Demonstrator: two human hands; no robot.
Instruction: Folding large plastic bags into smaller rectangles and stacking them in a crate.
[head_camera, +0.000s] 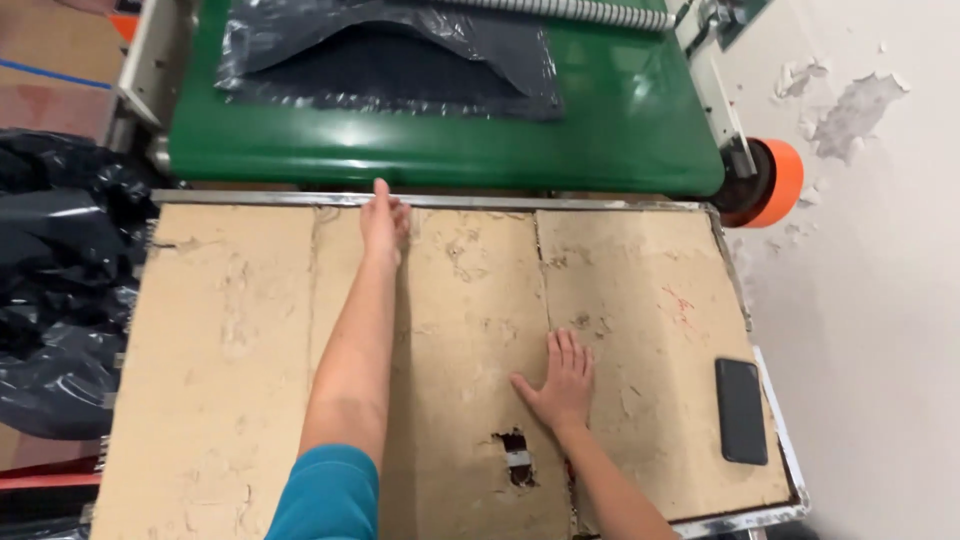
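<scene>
Table (230, 330): a worn brown cardboard top in a metal frame fills most of the view; the surface is scuffed, creased and has a torn hole (514, 455) near the front edge.
Belt (440, 140): a green conveyor lies across the far end of the table, just past the metal rim.
Black sheet (390, 60): a dark plastic bag lies flat on the belt, well beyond both hands.
Bags (55, 290): a heap of crumpled black plastic sits off the table's left side.
Wall (880, 300): white, with peeling paint, on the right.
Wheel (775, 182): orange, at the belt's right end.
Left hand (384, 220): arm stretched far forward, fingers together and extended, fingertips at the table's far rim just short of the belt; it grips nothing.
Right hand (562, 380): flat on the cardboard, palm down, fingers slightly spread, empty, just behind the hole.
Phone (741, 410): a dark slab lies flat near the table's right edge, apart from the right hand.
</scene>
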